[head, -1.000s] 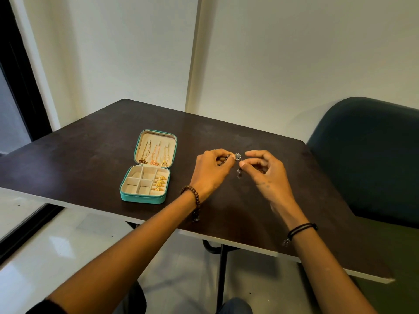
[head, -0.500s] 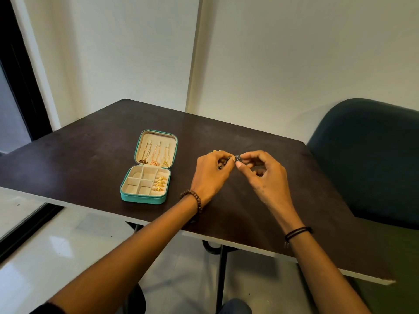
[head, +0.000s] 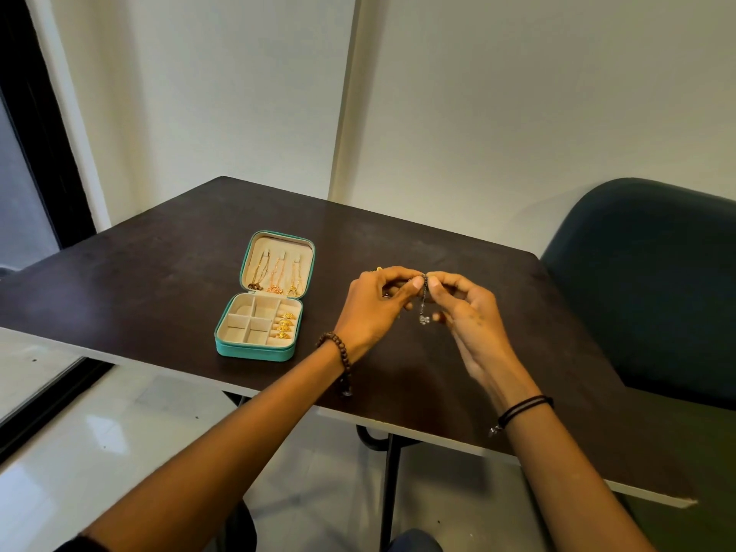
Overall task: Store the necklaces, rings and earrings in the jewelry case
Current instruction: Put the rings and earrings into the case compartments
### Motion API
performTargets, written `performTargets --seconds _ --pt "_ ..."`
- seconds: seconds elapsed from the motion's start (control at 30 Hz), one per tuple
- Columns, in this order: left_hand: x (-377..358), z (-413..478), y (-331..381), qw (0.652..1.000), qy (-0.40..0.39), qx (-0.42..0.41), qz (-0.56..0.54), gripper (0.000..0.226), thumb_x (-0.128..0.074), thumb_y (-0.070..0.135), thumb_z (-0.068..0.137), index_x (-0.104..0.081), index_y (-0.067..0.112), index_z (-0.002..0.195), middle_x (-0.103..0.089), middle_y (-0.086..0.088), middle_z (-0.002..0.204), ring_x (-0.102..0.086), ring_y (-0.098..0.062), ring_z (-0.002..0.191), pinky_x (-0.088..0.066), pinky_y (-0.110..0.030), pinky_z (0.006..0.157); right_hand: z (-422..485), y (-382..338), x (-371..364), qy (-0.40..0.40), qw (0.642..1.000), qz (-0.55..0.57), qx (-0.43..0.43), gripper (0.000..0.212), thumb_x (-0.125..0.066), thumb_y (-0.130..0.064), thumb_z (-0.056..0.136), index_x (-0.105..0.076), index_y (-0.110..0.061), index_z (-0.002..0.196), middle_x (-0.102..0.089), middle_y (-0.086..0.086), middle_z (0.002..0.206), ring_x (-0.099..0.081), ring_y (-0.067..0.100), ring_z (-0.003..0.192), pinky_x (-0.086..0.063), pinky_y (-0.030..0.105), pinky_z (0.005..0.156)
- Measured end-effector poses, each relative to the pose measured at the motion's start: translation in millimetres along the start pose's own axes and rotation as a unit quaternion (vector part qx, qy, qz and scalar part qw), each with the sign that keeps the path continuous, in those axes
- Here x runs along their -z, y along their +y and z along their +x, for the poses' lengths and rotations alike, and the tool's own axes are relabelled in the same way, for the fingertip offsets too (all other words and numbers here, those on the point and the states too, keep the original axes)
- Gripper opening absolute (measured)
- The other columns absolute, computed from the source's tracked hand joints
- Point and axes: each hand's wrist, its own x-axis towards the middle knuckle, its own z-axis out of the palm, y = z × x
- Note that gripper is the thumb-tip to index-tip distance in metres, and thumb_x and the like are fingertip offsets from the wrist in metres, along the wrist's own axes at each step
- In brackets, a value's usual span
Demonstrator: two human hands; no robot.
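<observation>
A teal jewelry case lies open on the dark table. Three necklaces hang inside its lid, and gold rings fill the slots at the tray's right side. To the right of the case, my left hand and my right hand meet above the table. Together they pinch a small dark dangling earring at its top, and its pale charm hangs down between the hands. A bit of yellow shows behind my left hand's knuckles; I cannot make out what it is.
A dark green chair stands at the table's right end. Pale walls rise behind the table, and a dark door frame runs down the far left. Light floor tiles lie below the table's near edge.
Both hands stayed close together beside the case. The earring now hangs down straight between the fingertips, with its charm lower than before.
</observation>
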Motion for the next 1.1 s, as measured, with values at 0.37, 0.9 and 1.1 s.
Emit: performTargets --seconds 0.37,0.9,1.1 --pt "8 9 -1 0.999 -0.005 0.039 -0.037 0.021 -0.071 0.028 0.089 -0.075 0.013 0.103 -0.075 -0.002 0.081 -0.069 -0.007 0.068 -0.051 -0.019 0.056 3 -2 6 -0.025 0.999 -0.028 0.020 0.018 -0.066 -0.019 0.096 -0.076 -0.018 0.111 -0.076 -0.002 0.107 -0.070 0.013 0.103 -0.055 0.024 0.076" --pt "19 11 -15 0.996 -0.019 0.069 -0.059 0.022 -0.062 0.022 0.096 -0.070 0.011 0.113 -0.077 -0.002 0.094 -0.073 -0.012 0.094 -0.055 -0.037 0.096 16 8 1 -0.024 0.989 -0.125 0.079 0.015 -0.075 -0.022 0.090 -0.076 -0.018 0.105 -0.076 -0.007 0.100 -0.070 0.005 0.098 -0.055 0.022 0.087" --pt "20 7 -19 0.993 -0.007 0.086 -0.079 0.022 -0.068 0.022 0.091 -0.072 0.011 0.110 -0.077 -0.004 0.092 -0.074 -0.015 0.090 -0.057 -0.037 0.092 14 12 -1 -0.037 0.986 -0.145 0.068 0.015 -0.075 -0.025 0.090 -0.076 -0.023 0.104 -0.077 -0.007 0.098 -0.072 0.007 0.096 -0.058 0.028 0.090"
